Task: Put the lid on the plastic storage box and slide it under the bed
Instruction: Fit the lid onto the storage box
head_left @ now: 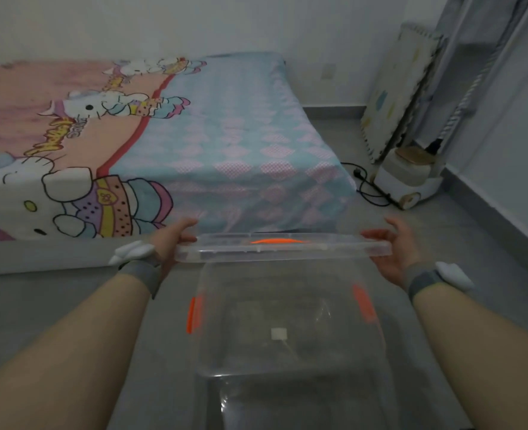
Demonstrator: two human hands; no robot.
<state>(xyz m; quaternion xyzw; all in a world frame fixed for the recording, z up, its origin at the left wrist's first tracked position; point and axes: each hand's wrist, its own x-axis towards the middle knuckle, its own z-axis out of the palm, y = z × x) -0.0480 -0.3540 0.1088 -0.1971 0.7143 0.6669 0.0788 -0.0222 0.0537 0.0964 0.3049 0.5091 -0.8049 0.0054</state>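
Observation:
A clear plastic storage box (290, 361) with orange side clips stands open on the grey floor below me. I hold its clear lid (281, 248), which has an orange strip, level above the box's far edge. My left hand (175, 240) grips the lid's left end. My right hand (393, 246) grips its right end with fingers spread along the edge. The bed (219, 150), covered with a cartoon-cat sheet and a blue-pink blanket, lies just beyond the lid.
A white appliance (408, 178) with a black cable (365, 187) sits on the floor right of the bed. A foam mat (393, 100) leans against the wall behind it. Grey curtains (486, 57) hang at the right.

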